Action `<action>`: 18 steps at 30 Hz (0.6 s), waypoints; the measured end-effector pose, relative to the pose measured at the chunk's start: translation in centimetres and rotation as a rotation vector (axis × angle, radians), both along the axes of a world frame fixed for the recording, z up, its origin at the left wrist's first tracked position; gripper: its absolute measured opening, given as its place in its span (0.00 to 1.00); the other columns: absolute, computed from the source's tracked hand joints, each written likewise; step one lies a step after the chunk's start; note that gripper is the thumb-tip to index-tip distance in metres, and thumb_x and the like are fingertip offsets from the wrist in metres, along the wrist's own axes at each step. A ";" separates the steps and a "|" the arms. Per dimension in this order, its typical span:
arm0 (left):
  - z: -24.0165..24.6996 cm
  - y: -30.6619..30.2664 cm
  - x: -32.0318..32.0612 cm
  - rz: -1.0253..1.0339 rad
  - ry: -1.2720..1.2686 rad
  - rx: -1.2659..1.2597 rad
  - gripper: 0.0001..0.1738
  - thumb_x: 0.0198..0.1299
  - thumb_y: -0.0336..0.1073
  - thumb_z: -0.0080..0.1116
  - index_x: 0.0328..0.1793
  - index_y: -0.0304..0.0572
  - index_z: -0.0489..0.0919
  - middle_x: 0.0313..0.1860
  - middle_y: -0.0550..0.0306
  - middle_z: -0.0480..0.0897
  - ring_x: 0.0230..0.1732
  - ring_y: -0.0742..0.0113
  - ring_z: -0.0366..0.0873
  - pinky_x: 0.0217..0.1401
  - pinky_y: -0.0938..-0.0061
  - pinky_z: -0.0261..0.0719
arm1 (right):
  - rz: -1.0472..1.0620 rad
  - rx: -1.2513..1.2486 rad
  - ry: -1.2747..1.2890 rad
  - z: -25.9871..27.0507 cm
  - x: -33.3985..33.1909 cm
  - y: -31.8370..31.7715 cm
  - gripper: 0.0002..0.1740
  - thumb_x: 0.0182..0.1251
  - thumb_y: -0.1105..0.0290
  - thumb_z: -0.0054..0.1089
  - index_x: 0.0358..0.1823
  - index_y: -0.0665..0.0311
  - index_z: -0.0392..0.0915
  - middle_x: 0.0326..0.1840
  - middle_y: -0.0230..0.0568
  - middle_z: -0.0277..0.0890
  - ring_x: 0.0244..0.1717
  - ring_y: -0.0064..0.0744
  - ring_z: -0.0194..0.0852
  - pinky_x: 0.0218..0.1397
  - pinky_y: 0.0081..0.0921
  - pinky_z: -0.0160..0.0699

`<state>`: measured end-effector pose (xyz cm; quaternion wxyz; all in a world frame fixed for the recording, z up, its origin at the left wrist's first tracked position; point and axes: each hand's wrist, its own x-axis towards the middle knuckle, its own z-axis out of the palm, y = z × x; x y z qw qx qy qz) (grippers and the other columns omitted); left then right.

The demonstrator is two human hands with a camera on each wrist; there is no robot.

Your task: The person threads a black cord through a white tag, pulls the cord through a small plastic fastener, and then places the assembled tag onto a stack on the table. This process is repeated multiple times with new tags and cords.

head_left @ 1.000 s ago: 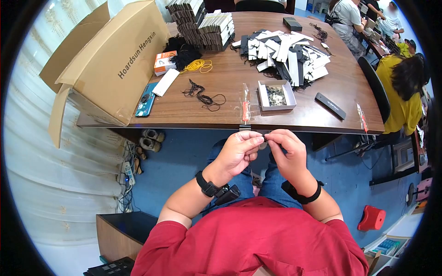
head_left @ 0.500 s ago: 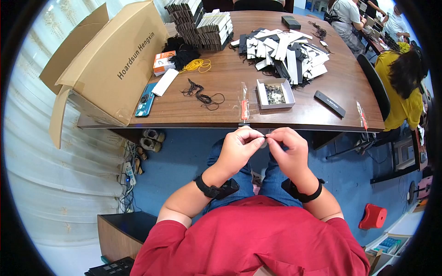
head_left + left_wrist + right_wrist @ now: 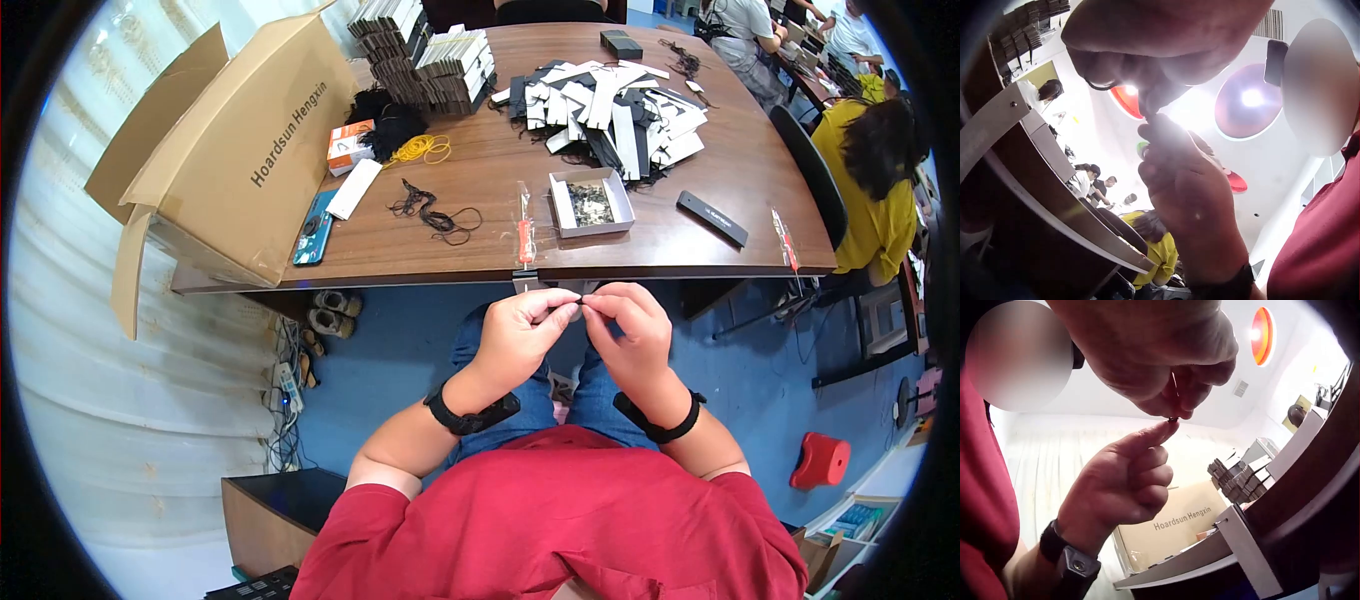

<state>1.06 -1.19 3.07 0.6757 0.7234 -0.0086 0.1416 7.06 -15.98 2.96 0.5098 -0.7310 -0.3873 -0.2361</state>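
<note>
In the head view my left hand (image 3: 522,335) and right hand (image 3: 637,335) meet just in front of the table edge, above the lap. Thumb and forefinger of each pinch a tiny dark piece (image 3: 581,300), mostly hidden by the fingertips. From the right wrist view, this dark piece (image 3: 1173,419) shows between the left forefinger tip and the right fingers; its kind is too small to tell. The left hand's other fingers are curled into the palm. Nearest on the table are an open white box (image 3: 622,218) of small pieces and a red-handled tool (image 3: 525,240) in clear wrapping.
A white strip (image 3: 1244,550) juts from the table edge close to the hands. Behind lie a heap of black and white strips (image 3: 625,130), stacked bundles (image 3: 455,65), tangled black cord (image 3: 437,215) and a black bar (image 3: 712,219). A large carton (image 3: 240,150) stands left.
The left hand has turned over from a more palm-up pose, so its back now faces the head camera. Both hands stay together at the small piece. The head view has shifted slightly.
</note>
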 end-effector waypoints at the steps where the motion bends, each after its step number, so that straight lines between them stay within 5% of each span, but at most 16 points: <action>1: 0.0 0.0 -0.1 0.001 0.004 0.038 0.09 0.61 0.28 0.59 0.45 0.31 0.81 0.33 0.62 0.82 0.33 0.83 0.73 0.36 0.86 0.72 | -0.003 0.006 -0.018 0.0 0.0 0.0 0.07 0.50 0.81 0.66 0.31 0.65 0.79 0.30 0.39 0.77 0.28 0.27 0.75 0.29 0.21 0.73; 6: 0.4 -0.3 -0.6 0.003 0.009 0.002 0.09 0.62 0.29 0.59 0.46 0.31 0.81 0.34 0.64 0.80 0.35 0.82 0.72 0.38 0.85 0.71 | 0.043 0.080 0.214 0.6 -0.6 -0.3 0.08 0.50 0.82 0.65 0.32 0.66 0.79 0.30 0.39 0.77 0.29 0.28 0.76 0.29 0.20 0.74; 15: 0.0 -0.5 -0.6 0.030 0.035 0.012 0.07 0.61 0.27 0.58 0.44 0.32 0.81 0.31 0.69 0.78 0.30 0.86 0.68 0.32 0.89 0.68 | 0.065 0.063 0.160 0.6 -0.6 -0.6 0.06 0.52 0.81 0.65 0.31 0.66 0.79 0.32 0.39 0.78 0.28 0.26 0.74 0.29 0.19 0.72; 18: 0.9 -0.3 -0.9 0.009 0.111 0.095 0.07 0.60 0.26 0.59 0.44 0.31 0.81 0.31 0.68 0.78 0.29 0.87 0.68 0.32 0.90 0.68 | 0.141 0.105 0.375 0.3 -0.5 -1.0 0.04 0.54 0.81 0.63 0.32 0.69 0.79 0.33 0.38 0.78 0.30 0.22 0.72 0.31 0.16 0.69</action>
